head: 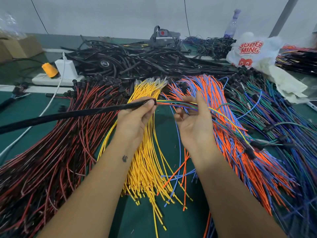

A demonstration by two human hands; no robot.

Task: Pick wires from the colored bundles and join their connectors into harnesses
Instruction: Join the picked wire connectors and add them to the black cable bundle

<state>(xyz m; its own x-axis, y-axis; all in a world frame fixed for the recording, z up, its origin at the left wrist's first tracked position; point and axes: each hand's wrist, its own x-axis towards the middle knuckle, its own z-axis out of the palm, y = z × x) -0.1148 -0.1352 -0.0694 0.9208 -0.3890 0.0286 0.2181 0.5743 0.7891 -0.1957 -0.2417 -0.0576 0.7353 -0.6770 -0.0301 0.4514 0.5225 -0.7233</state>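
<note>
Head view: my left hand (135,117) is pinching the open end of a black sleeve (72,115), a flat, slightly glossy tube running off left over the red-and-black wire bundle (56,146). A thin group of mixed wires (176,102), green, yellow, blue and red, is coming out of the sleeve mouth. My right hand (195,122) is gripping that group between thumb and curled fingers, just right of the sleeve end; the wires are trailing on to small black connectors (253,146) over the orange-and-blue bundle (240,152). The yellow bundle (147,165), thin smooth strands with crimped tips, is lying fanned under my wrists on the green mat (137,220). A blue-green bundle (283,117) is sitting far right; a tangled pile of black sleeved harnesses (137,60) behind.
</note>
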